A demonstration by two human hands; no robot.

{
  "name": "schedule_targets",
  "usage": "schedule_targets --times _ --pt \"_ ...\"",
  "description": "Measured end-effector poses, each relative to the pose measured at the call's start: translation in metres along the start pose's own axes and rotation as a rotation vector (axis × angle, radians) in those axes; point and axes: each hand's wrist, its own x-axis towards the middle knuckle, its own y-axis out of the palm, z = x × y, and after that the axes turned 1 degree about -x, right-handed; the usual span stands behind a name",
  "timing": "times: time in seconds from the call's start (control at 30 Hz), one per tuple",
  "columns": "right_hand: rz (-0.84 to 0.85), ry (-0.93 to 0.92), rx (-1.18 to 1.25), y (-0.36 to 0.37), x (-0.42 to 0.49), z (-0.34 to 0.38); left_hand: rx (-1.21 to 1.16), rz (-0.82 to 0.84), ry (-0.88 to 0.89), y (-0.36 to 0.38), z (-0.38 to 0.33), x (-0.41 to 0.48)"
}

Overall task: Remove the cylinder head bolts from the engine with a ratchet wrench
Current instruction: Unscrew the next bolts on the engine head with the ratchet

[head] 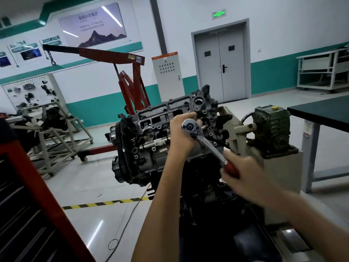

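Your left hand [181,133] is closed around the head of the ratchet wrench [204,141] and presses it onto the engine [151,133], directly behind that hand. Your right hand [239,171] grips the wrench's red handle [231,170], nearer to you and blurred.

The right hand [243,171] is smeared by motion blur, so its fingers cannot be told apart where they wrap the red handle of the ratchet wrench [205,142]; most of that handle is hidden inside its grip. The left hand [181,133] covers the wrench's socket and whatever bolt it sits on, so neither can be seen. The lower part of the engine [151,129] is lost in dark shadow behind both forearms. The green worktop [321,112] is cut off by the right edge. Writing on the mountain poster [92,25] is too small to read.
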Motion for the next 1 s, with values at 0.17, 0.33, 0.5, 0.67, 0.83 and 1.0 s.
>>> schedule_targets --times 0.17,0.33,0.5,0.67,0.83,1.0 --pt "-0.151 0.209 0.467 0.075 -0.018 0.050 0.083 -0.040 0.007 0.012 -0.008 0.005" --pt "0.084 0.057 0.116 0.018 -0.004 0.016 0.040 -0.075 -0.117 -0.002 -0.005 -0.003" --pt "0.202 -0.223 -0.509 -0.079 0.050 -0.016 0.165 0.141 0.010 -0.012 -0.015 0.003" --pt "0.054 -0.125 -0.195 -0.028 0.018 -0.008 0.064 0.005 0.042 -0.003 -0.004 0.001" --pt "-0.168 0.178 0.372 0.069 -0.018 0.045 -0.007 -0.102 -0.010 0.010 -0.003 0.002" --pt "-0.041 0.087 0.266 0.054 -0.009 0.040 -0.024 -0.097 -0.050 -0.004 0.002 -0.002"
